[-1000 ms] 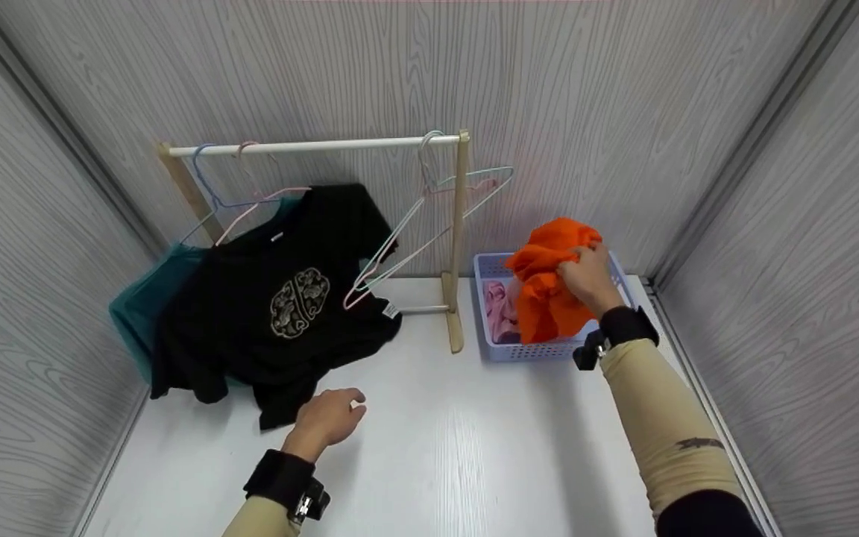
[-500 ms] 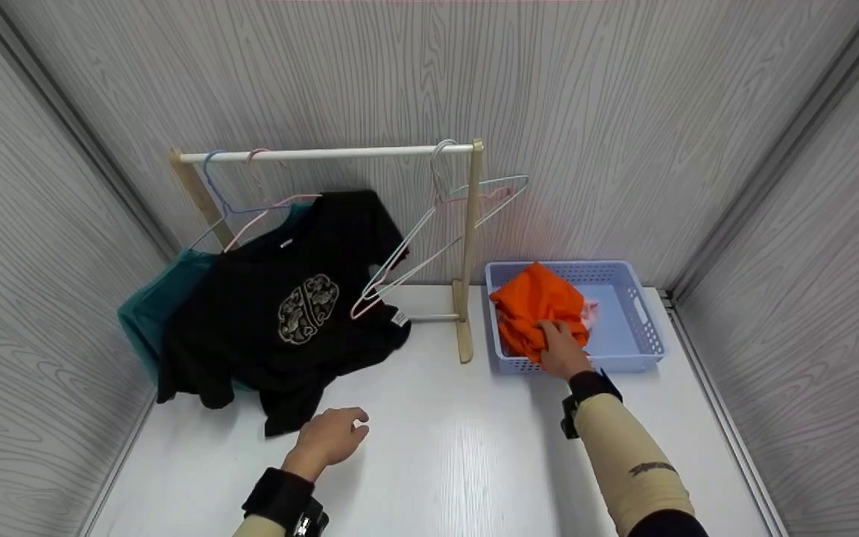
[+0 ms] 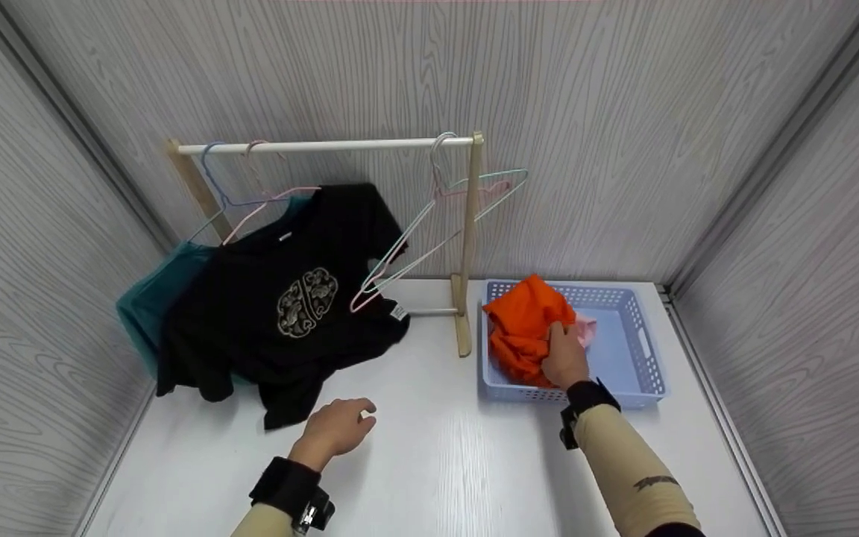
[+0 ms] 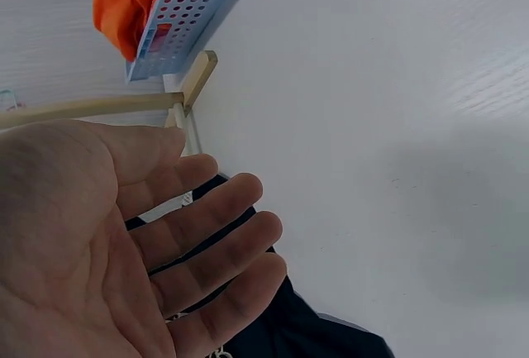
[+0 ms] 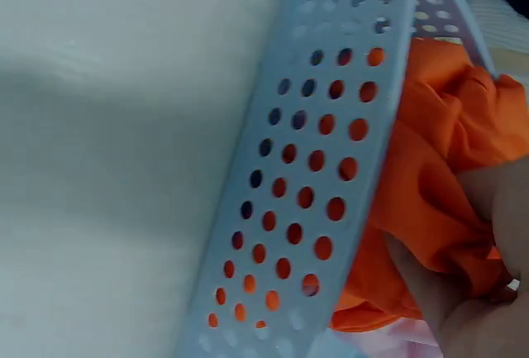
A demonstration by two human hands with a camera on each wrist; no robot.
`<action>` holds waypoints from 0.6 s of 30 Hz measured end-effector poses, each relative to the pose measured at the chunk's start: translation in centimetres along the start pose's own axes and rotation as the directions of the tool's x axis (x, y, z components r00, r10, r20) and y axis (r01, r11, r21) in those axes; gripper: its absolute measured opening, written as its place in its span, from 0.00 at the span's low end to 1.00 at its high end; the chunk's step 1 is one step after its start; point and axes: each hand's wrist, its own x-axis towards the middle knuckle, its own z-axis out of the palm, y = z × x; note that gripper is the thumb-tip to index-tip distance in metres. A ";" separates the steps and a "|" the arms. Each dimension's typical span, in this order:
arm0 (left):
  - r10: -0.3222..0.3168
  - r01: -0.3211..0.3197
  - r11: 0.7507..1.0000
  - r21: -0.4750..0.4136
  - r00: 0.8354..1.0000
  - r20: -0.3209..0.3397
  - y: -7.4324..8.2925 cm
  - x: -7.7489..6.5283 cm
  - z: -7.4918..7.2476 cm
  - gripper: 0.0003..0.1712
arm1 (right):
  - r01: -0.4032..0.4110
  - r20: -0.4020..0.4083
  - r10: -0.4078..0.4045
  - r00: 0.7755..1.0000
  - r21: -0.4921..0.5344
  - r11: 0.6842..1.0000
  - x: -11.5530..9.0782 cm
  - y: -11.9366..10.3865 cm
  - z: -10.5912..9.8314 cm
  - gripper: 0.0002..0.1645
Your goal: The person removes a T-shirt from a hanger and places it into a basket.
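- Since a second ago, the crumpled orange cloth garment [image 3: 530,309] has come down from above the pale-blue perforated plastic basket [image 3: 616,358] into its left part, partly covering a light-pink cloth [image 3: 586,330].
- The basket itself sits nearer the person than half a second ago; I judge the garment is being handled inside it, not lifted out.
- The right hand [image 3: 567,358] pinches orange folds between thumb and fingers, though its fingertips are partly buried, so the grip's firmness is unclear.
- Well left of the basket, the left hand [image 3: 336,429] holds nothing, fingers loosely curved.
- Left of the basket, the black short-sleeved T-shirt [image 3: 232,313] carries a pale ornamental emblem [image 3: 307,303] and a white tag [image 3: 398,312], its print illegible.
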 end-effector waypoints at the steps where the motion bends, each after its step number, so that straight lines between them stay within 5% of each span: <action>1: 0.001 -0.001 1.000 -0.004 1.000 0.002 0.0 0.0 0.0 0.15 | -0.021 -0.043 0.020 0.999 -0.011 1.000 -0.1 0.1 0.2 0.20; 4: 0.003 -0.003 1.000 -0.012 1.000 0.006 0.1 -0.1 0.0 0.15 | -0.058 -0.077 0.051 0.996 -0.100 0.993 -0.7 0.5 0.6 0.14; 9: 0.002 -0.002 1.000 0.003 1.000 0.006 0.3 0.0 -0.9 0.15 | -0.069 0.012 0.072 0.997 -0.158 0.985 -1.7 0.7 0.1 0.12; 18: -0.018 0.019 0.999 0.026 0.999 -0.040 0.1 1.2 -5.2 0.17 | 0.012 0.135 0.006 0.991 -0.126 0.992 -3.0 -1.8 -3.4 0.17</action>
